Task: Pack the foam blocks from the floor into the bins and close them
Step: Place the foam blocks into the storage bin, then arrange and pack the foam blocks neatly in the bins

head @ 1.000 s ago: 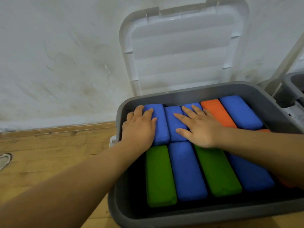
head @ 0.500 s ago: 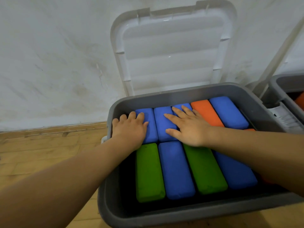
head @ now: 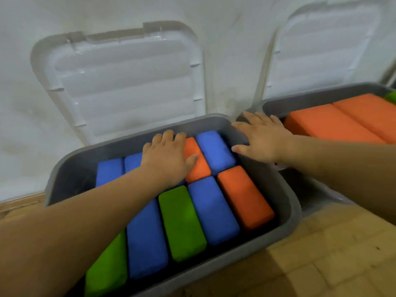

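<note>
Firstly, left-hand lid [head: 120, 82]: pale ribbed plastic, stood open against the wall [head: 21, 82] beyond the left hand. Grey bin [head: 72, 179]: lay under both forearms, packed with foam blocks [head: 182, 224] in two rows, blue, green and orange. Left hand [head: 169, 161]: flat, fingers straight, pressed on the far row, thumb on a small orange block [head: 196, 168]. Right hand [head: 261, 138]: fingers spread and straight, gripping nothing, laid over the bin's far right corner. Second bin [head: 310, 99]: just right of that hand, holding large orange blocks [head: 334, 123]; its second lid [head: 325, 50] also stood open. Wooden floor [head: 321, 254]: nearer than the right forearm, no blocks seen on it. Risk noted: foam likely springs back once pressure lifts, so a block left proud could stop a lid seating; a lid dropped fast could catch fingers on the rim.
</note>
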Tool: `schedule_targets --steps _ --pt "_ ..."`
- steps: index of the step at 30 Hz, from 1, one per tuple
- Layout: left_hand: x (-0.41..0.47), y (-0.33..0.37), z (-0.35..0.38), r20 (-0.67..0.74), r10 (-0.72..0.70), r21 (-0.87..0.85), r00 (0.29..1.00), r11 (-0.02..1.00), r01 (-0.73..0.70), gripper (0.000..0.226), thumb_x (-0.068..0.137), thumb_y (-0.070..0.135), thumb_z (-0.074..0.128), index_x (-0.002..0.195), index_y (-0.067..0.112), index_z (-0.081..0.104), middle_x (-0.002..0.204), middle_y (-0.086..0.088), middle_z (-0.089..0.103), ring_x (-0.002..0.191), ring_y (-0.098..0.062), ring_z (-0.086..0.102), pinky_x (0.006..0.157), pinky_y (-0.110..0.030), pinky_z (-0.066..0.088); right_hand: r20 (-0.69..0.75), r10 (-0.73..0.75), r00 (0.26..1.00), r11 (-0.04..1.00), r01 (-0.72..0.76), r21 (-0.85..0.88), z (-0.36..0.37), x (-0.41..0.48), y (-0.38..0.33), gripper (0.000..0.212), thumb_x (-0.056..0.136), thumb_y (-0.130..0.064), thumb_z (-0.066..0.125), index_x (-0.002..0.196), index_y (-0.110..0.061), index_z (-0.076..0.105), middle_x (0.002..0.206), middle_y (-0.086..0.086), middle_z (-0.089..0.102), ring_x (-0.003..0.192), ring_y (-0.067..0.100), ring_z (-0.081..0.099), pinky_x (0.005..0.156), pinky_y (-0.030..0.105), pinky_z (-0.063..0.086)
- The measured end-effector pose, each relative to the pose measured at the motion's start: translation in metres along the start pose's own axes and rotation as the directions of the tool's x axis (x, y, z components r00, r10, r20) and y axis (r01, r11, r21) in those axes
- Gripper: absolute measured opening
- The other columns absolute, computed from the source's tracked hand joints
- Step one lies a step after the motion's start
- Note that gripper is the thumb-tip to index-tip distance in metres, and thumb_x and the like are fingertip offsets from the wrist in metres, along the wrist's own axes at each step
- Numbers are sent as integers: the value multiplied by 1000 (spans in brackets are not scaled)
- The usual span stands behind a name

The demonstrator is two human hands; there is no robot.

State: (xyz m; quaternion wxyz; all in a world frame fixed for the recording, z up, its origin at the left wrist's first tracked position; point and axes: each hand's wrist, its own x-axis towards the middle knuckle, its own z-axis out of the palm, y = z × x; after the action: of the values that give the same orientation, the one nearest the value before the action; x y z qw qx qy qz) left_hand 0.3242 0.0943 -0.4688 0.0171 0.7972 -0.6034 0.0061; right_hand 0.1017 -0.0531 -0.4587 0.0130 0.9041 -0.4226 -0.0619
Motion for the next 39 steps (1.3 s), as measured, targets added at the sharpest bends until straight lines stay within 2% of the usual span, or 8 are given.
schedule_targets --steps 5,9,13,16,20,24,30,39 --pt "59 125 -10 -46 204 -76 978 975 -207 69 92 68 46 143 22 40 143 -9 43 132 -35 41 104 -52 40 -81 241 967 969 -235 71 1 -39 124 82 88 -78 39 158 -41 17 169 5 5 155 32 8 122 57 12" --pt "97 227 -12 -63 340 -141 938 928 -346 71 95 69 39 149 24 33 149 -8 36 137 -34 35 110 -53 36 -142 491 860 871 -482 93 3 -65 228 85 83 -84 36 156 -42 22 168 8 11 152 36 16 121 58 17" --pt "126 318 -2 -72 378 -189 923 904 -384 75 94 69 37 153 25 28 154 -10 32 140 -38 31 114 -55 30 -86 655 751 755 -654 44 13 -68 313 89 81 -89 30 157 -45 16 169 5 3 153 41 8 119 65 9" --pt "145 372 14 -56 409 -179 911 893 -412 77 93 70 38 157 31 19 159 -13 25 143 -42 25 116 -57 23 32 764 645 642 -763 75 32 -60 355 93 77 -94 24 157 -49 11 170 6 -4 152 48 -1 118 69 1" --pt "156 403 23 75 387 -116 919 919 -377 82 87 85 23 157 49 -2 164 -15 17 144 -50 17 117 -62 17 143 751 645 637 -764 102 47 -51 367 91 75 -95 15 155 -54 4 169 6 -8 150 52 -6 117 69 -1" --pt "156 415 13 235 320 -136 918 946 -295 85 76 95 16 151 61 -8 167 -14 0 149 -50 2 120 -64 2 166 744 647 627 -762 161 40 -54 373 93 76 -95 13 157 -49 0 169 7 -9 150 49 -11 117 69 -4" --pt "157 418 3 270 279 -65 922 960 -271 87 72 98 5 150 62 -5 165 -14 4 145 -47 9 117 -64 13 264 707 656 628 -754 192 31 -55 375 92 80 -91 13 158 -46 -5 168 7 -18 148 48 -24 116 69 -10" --pt "162 417 1 395 288 -96 873 957 -272 90 75 96 16 150 59 -17 165 -17 -6 148 -48 -1 119 -67 4 401 669 626 629 -764 144 23 -49 378 91 79 -92 10 156 -48 -12 164 4 -29 146 45 -30 115 68 -13"
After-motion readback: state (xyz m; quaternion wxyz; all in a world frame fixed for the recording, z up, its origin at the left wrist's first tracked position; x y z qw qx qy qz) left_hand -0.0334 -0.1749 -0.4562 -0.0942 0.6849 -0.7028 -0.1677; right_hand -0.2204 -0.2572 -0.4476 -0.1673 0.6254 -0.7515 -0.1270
